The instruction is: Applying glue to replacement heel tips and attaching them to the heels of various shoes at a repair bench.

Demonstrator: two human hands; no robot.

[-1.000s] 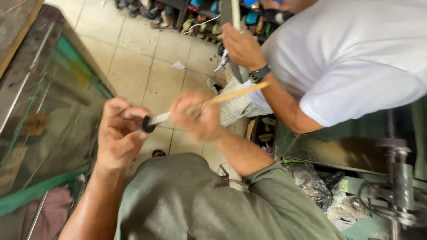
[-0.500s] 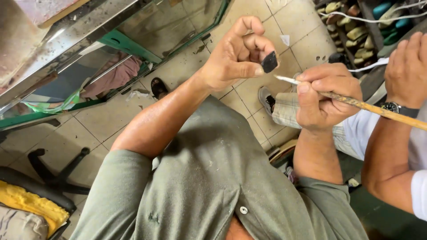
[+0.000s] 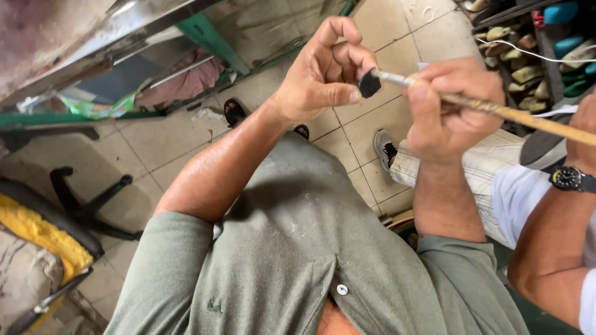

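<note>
Black small piece (image 3: 370, 82) pinched in left hand (image 3: 323, 74) fingertips | right hand (image 3: 450, 102) grips wooden brush (image 3: 496, 110), tip touching piece | co-worker's arm (image 3: 552, 242) close right; tiled floor (image 3: 143, 149) open left.

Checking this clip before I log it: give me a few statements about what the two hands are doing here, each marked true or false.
1. The left hand pinches a small black piece between thumb and fingers. True.
2. The right hand holds a brush with a long wooden handle. True.
3. The brush tip is far from the black piece. False: the tip meets the piece.
4. The right hand wears a black wristwatch. False: the wristwatch is on another person's arm at the right edge.
5. The floor below is tiled. True.
6. Both hands rest on a table. False: they are raised above the floor.
</note>
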